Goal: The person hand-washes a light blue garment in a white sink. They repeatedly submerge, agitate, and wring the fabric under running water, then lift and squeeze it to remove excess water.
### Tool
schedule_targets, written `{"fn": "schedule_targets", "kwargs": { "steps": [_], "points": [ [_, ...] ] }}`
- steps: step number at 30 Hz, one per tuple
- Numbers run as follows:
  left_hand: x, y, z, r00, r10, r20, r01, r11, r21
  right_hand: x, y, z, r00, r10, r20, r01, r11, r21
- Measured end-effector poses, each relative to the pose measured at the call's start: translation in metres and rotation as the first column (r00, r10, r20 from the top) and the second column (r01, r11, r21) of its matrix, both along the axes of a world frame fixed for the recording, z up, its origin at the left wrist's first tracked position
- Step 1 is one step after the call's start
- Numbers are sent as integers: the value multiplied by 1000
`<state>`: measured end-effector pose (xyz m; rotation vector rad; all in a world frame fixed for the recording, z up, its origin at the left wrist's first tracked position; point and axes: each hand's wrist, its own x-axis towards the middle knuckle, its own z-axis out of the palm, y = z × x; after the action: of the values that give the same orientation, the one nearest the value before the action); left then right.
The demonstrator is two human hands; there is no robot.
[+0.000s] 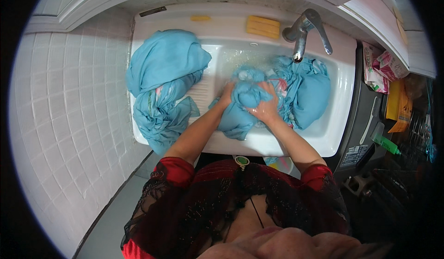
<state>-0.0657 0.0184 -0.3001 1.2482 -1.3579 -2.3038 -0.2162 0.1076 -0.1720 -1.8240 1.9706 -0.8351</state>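
Note:
Both my hands are in the basin of a white laundry sink (333, 138), closed round a wet bunch of blue cloth (252, 94). My left hand (227, 94) grips its left side, and the fingers are partly hidden by the folds. On the right side, my right hand (267, 106) wraps round the cloth, wet and shiny. Soapy water (231, 60) lies behind the bunch. More blue cloth (311, 95) with a patterned part is heaped to the right, under the faucet. Another large blue heap (166, 69) rests on the ribbed washboard side at the left.
A chrome faucet (303, 32) stands at the back right of the sink. Yellow soap bars (262, 27) lie on the back ledge. White tiled wall (69, 115) borders the left. At the right, a dark surface holds a white brush (370, 120) and a green-capped tube (386, 143).

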Motion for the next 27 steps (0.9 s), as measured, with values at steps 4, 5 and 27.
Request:
{"fn": "schedule_targets", "kwargs": {
  "steps": [4,5,27],
  "points": [
    [-7,13,-39,990,104,98,-52,900,-433,-5,-37,-32,986,-161,-40,163,985,55],
    [-7,12,-43,983,109,147,-13,845,-535,-5,-49,-40,982,-158,-105,163,986,41],
    [3,36,157,867,-82,492,370,767,-525,-34,-101,-34,796,-596,103,531,770,353]
  ]
}}
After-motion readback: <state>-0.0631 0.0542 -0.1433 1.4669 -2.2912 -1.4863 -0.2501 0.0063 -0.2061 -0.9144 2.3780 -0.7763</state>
